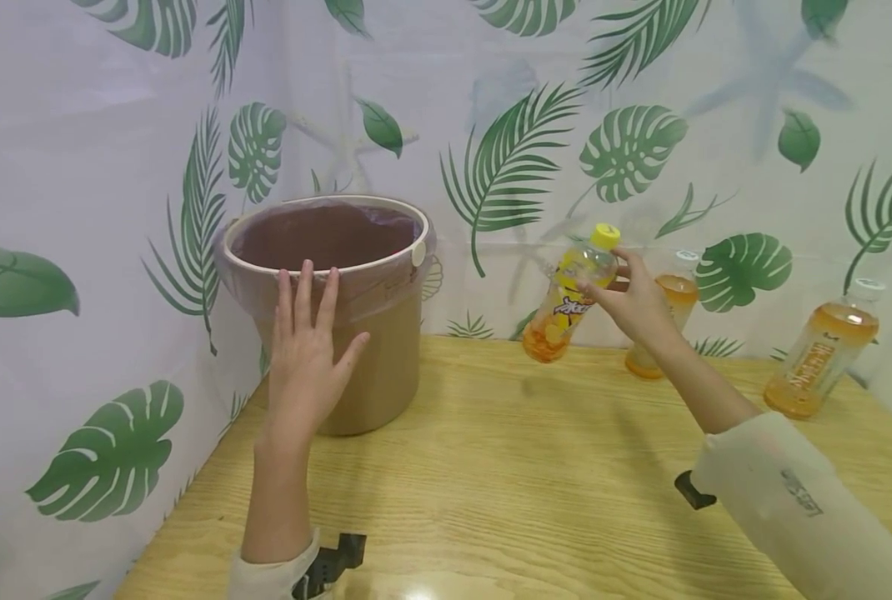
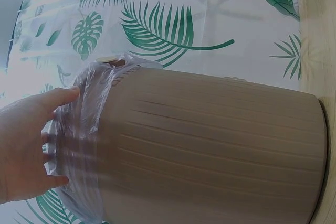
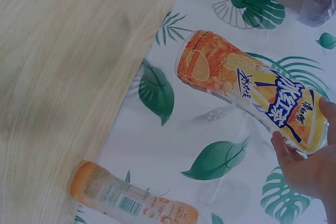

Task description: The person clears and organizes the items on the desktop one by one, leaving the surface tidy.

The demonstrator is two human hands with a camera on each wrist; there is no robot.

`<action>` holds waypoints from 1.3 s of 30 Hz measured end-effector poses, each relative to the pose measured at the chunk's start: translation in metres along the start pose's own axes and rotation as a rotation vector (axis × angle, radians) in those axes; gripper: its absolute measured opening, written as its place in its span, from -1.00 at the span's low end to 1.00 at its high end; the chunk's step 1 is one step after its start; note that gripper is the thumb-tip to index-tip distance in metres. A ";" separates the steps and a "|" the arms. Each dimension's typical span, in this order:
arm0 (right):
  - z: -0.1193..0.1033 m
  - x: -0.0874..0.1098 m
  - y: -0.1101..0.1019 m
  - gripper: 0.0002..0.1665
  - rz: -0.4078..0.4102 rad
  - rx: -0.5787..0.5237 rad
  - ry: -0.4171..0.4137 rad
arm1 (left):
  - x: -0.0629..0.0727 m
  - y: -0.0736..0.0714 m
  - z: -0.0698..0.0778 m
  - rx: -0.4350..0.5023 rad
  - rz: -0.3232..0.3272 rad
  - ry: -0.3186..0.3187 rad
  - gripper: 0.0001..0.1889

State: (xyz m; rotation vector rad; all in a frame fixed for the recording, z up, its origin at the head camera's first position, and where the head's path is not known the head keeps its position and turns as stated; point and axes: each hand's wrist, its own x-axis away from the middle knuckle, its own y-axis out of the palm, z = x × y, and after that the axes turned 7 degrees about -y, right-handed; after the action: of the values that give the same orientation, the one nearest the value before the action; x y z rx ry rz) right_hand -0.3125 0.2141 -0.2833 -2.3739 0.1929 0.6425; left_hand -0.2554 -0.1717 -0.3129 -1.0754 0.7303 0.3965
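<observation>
My right hand [image 1: 636, 302] grips a yellow-capped drink bottle [image 1: 570, 287] near its neck, and the bottle tilts with its base toward the bin. In the right wrist view the bottle [image 3: 252, 85] shows a yellow and orange label with fruit slices, and its base hangs off the table. My left hand [image 1: 305, 358] rests with straight, spread fingers at the front rim of a brown bin [image 1: 378, 358]. A clear plastic liner [image 2: 86, 129] folds over that rim, and the left fingers touch it in the left wrist view.
Just behind the right hand stands a white-capped bottle of orange drink [image 1: 671, 304]. Another white-capped bottle [image 1: 821, 354] is farther right on the wooden table [image 1: 506, 483]. Leaf-patterned sheeting [image 1: 506, 75] covers the walls close behind the bin and bottles.
</observation>
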 end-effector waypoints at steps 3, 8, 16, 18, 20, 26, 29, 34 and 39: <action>-0.007 0.001 0.000 0.04 0.007 -0.030 -0.011 | 0.000 0.000 0.000 0.001 0.002 0.002 -0.14; -0.016 0.001 0.001 0.08 0.017 -0.064 -0.016 | 0.000 0.000 0.000 -0.006 0.001 0.000 -0.15; -0.031 0.000 0.002 0.00 0.049 -0.123 -0.040 | 0.001 0.000 0.000 0.003 -0.006 -0.005 -0.17; -0.036 0.000 0.003 -0.03 0.063 -0.153 -0.051 | 0.001 0.000 0.000 0.004 -0.002 -0.002 -0.16; -0.041 -0.001 0.003 -0.06 0.080 -0.179 -0.063 | 0.000 0.000 0.000 0.005 0.002 0.001 -0.16; -0.055 -0.003 0.003 -0.09 0.133 -0.268 -0.081 | 0.000 -0.001 0.000 0.006 0.004 0.000 -0.16; -0.061 -0.004 0.004 -0.12 0.169 -0.336 -0.096 | 0.001 -0.001 0.000 0.006 0.005 0.000 -0.16; -0.072 -0.007 0.005 -0.18 0.249 -0.536 -0.129 | 0.000 0.000 0.000 0.004 0.008 0.005 -0.16; -0.082 -0.011 0.008 -0.23 0.333 -0.774 -0.165 | 0.000 0.000 0.000 0.002 0.008 0.003 -0.16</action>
State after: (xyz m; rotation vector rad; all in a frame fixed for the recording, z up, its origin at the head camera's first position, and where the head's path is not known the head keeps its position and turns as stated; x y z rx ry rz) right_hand -0.2916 0.1551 -0.2282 -3.0285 0.3126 1.2445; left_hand -0.2555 -0.1721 -0.3126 -1.0721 0.7382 0.4012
